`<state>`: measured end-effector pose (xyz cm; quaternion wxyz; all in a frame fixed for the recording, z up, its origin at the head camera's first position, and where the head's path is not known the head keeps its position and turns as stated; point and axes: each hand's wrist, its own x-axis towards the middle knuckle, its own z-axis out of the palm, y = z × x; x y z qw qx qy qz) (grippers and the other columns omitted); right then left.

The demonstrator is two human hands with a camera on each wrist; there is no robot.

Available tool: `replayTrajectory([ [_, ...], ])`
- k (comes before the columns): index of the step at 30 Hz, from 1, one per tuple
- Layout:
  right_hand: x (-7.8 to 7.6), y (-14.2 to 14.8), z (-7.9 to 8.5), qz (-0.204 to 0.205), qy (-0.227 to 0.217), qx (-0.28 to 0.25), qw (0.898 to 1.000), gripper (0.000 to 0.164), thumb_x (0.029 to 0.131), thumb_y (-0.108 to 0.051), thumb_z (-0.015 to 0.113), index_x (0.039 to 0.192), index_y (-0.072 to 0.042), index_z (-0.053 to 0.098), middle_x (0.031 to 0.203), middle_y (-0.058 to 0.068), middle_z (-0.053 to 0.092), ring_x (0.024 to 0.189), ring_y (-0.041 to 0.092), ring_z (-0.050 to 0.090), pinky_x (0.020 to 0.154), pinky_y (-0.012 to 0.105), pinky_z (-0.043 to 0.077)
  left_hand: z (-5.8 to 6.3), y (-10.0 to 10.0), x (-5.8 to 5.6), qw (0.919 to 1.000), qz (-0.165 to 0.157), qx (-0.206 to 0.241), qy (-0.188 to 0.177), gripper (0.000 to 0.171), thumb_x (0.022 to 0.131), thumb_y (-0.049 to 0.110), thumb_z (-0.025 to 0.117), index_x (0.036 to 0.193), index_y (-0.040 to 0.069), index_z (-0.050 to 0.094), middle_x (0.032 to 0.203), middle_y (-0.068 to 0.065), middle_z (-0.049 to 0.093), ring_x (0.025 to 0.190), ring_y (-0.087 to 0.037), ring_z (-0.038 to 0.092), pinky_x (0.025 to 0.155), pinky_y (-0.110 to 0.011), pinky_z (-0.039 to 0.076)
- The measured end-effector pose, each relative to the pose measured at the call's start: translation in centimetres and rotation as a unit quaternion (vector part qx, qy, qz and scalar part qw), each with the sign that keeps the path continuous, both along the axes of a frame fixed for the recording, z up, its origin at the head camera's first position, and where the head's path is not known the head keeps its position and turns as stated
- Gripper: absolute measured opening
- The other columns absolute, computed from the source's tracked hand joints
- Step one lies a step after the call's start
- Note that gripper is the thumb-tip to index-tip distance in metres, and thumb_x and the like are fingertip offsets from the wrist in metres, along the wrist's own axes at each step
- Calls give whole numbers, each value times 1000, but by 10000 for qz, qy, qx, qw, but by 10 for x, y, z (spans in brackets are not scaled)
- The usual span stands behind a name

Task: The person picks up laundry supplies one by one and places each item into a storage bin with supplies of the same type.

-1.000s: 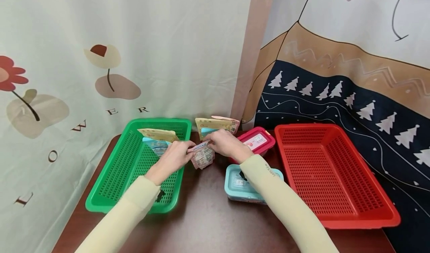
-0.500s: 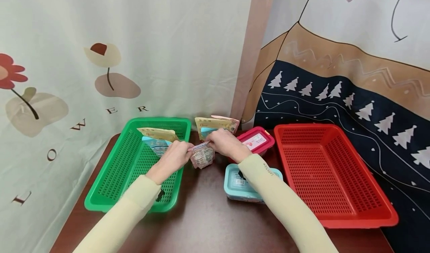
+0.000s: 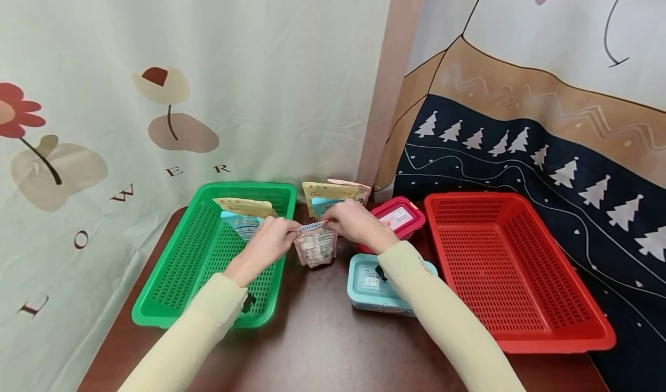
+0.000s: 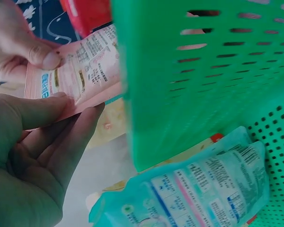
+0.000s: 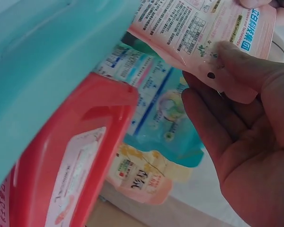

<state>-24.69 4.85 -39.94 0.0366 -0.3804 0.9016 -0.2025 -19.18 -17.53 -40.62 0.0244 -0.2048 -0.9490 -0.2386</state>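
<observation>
A pink printed pouch (image 3: 316,246) hangs upright over the table, between the green basket and the lidded boxes. My left hand (image 3: 265,244) pinches one top corner between thumb and fingers. At the other top corner, my right hand (image 3: 356,221) grips the edge the same way. The left wrist view shows the left thumb (image 4: 42,111) flat on the pouch's printed face. From the right wrist, the pouch (image 5: 194,42) spans both hands, a small dark hole in it beside the right fingers.
The green basket (image 3: 200,282) holds a yellow pouch (image 3: 247,207) and a blue pouch (image 3: 241,225). Behind my right hand stand yellow (image 3: 333,191), blue and pink pouches. Right of them are a red lidded box (image 3: 398,217), a light-blue lidded box (image 3: 366,288) and a red basket (image 3: 504,276).
The pink pouch has turned so more of its printed face shows. Its top edge is now stretched straighter between my hands, and the right hand has shifted slightly right.
</observation>
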Motion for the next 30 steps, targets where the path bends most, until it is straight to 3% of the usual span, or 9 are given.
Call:
replayTrajectory([
  [4,4,6,7,0,-122,-269,9996,17,97,-16,75,111,-11,82,104,3,78,86,14,67,77,25,56,8,1,1,10000,5,73,56,19,98,-1,66,103,6,82,71,-2,70,45,-10,37,46,-26,30],
  [10,10,13,14,-72,-180,-560,9982,17,97,-15,74,112,-11,82,103,3,78,86,13,67,73,21,55,19,2,6,9996,25,271,-94,19,100,2,65,110,5,81,66,-1,65,40,-11,37,43,-26,30],
  [15,16,18,16,-133,-285,-881,9956,16,97,-17,75,111,-12,82,100,1,78,83,12,65,67,20,53,25,1,10,9990,5,446,24,18,100,3,67,111,3,81,74,-4,71,40,-11,38,42,-26,31],
  [21,26,25,20,-210,-397,-1320,9902,18,96,-15,76,112,-10,82,102,2,78,83,13,63,65,20,53,29,-2,16,9952,215,908,-310,20,101,8,66,115,6,80,59,2,57,39,-11,33,41,-26,27],
  [25,33,28,19,-287,-402,-1514,9872,19,95,-13,76,113,-10,81,104,4,78,80,13,61,61,20,50,29,-5,21,9921,222,1212,-243,20,101,10,66,115,9,81,51,5,46,39,-11,30,42,-26,26],
  [30,41,30,17,-377,-273,-1793,9827,19,96,-12,75,113,-10,81,104,4,79,73,12,58,57,21,44,27,-8,25,9856,231,1650,-287,20,101,10,67,114,10,81,53,5,52,41,-12,31,42,-26,26],
])
